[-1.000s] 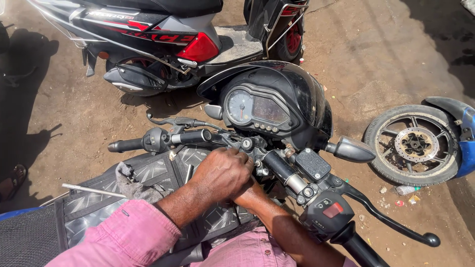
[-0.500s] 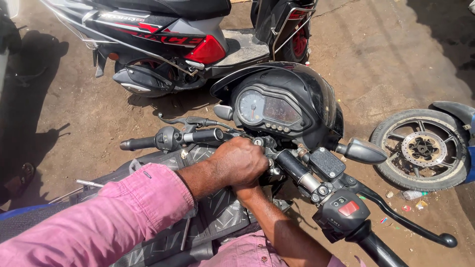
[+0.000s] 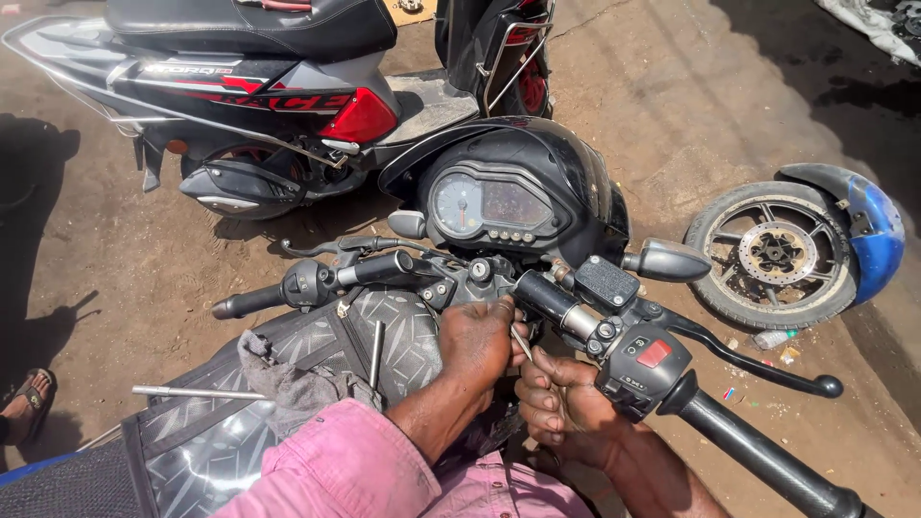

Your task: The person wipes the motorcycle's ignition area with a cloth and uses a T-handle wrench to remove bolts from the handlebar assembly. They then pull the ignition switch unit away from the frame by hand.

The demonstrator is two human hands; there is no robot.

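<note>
View from my head, down over the motorcycle handlebar (image 3: 537, 288). My left hand (image 3: 477, 338) is curled and pressed against the handlebar clamp just below the ignition lock (image 3: 479, 270); my right hand (image 3: 559, 395) is closed in a pinch on a thin metal tool (image 3: 521, 342), whose tip points up toward the clamp between both hands. I judge the step in hand to be working a fastener under the clamp; the next move calls for a steady, aligned tool tip. A metal rod (image 3: 197, 392) and a grey rag (image 3: 288, 379) lie on the tank cover (image 3: 403, 321), well left of my hands.
</note>
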